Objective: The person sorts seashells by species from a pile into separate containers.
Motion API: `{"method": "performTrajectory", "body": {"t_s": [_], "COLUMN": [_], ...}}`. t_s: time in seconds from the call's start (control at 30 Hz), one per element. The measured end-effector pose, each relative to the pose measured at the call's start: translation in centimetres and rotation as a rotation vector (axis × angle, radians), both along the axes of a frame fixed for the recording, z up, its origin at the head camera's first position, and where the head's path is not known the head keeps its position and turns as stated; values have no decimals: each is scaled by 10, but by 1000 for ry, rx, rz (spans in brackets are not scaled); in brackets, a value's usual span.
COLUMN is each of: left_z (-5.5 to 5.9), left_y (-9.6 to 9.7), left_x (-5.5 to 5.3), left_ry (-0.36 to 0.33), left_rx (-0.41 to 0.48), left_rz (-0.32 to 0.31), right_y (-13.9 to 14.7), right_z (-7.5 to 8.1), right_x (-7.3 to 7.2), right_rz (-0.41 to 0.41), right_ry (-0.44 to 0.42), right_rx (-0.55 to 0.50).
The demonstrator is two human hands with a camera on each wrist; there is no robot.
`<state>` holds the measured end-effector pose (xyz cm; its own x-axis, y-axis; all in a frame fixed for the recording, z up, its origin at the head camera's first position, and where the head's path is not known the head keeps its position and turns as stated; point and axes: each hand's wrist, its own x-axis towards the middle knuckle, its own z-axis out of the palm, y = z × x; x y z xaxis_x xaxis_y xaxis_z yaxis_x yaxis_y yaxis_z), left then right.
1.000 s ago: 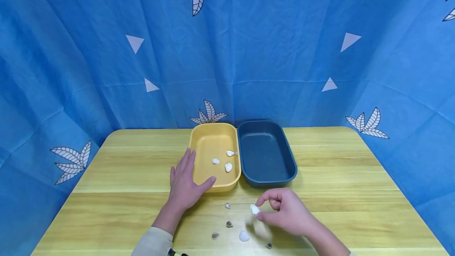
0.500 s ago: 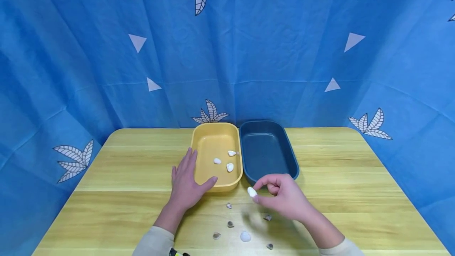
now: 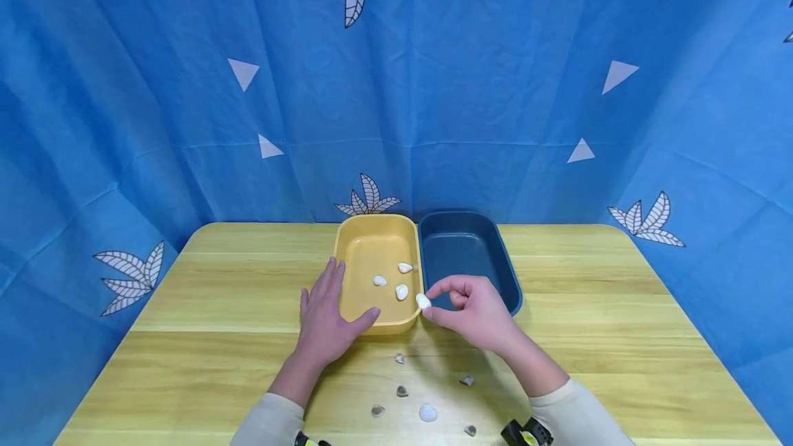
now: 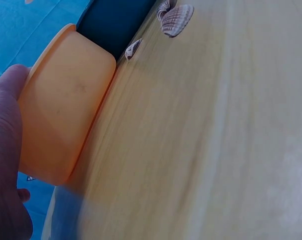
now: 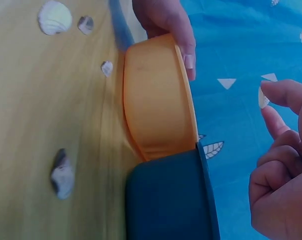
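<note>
A white seashell [image 3: 423, 301] is pinched between the thumb and index finger of my right hand [image 3: 477, 312], at the rim where the two bins meet. The right wrist view shows the same pinched shell [image 5: 263, 98] edge-on, held higher than the bins. My left hand [image 3: 327, 327] rests against the left and front rim of the yellow bin [image 3: 354, 301], fingers spread and fairly straight, thumb over the front edge. Several white shells [image 3: 401, 292] lie on the yellow bin's floor. Beside it stands the dark blue bin [image 3: 461, 253], its front partly hidden behind my right hand.
On the wooden table [image 3: 217, 363], in front of the bins, lie several small brownish shells [image 3: 402, 391] and one larger white scallop-like shell [image 3: 428, 412]. A blue curtain [image 3: 483, 88] hangs behind and along both sides of the table.
My right hand has risen from near the tabletop toward the bins and slightly left, carrying the white shell to the rim between them. My left hand stays at the yellow bin.
</note>
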<state>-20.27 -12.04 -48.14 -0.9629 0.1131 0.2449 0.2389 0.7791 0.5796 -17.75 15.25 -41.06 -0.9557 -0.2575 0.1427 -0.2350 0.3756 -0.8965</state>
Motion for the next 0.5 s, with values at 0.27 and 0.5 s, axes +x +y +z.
{"method": "performTrajectory", "body": {"t_s": [0.27,0.5], "left_z": [0,0], "left_y": [1,1], "left_x": [0,0], "left_ry": [-27,-4], "left_rx": [-8,-9], "left_rz": [12,7], "right_y": [-13,-25], "right_z": [-1,1], "right_x": [-22,-43], "right_rz": [-62,-106], "right_ry": [66,90], "right_rx": [-37,-75]}}
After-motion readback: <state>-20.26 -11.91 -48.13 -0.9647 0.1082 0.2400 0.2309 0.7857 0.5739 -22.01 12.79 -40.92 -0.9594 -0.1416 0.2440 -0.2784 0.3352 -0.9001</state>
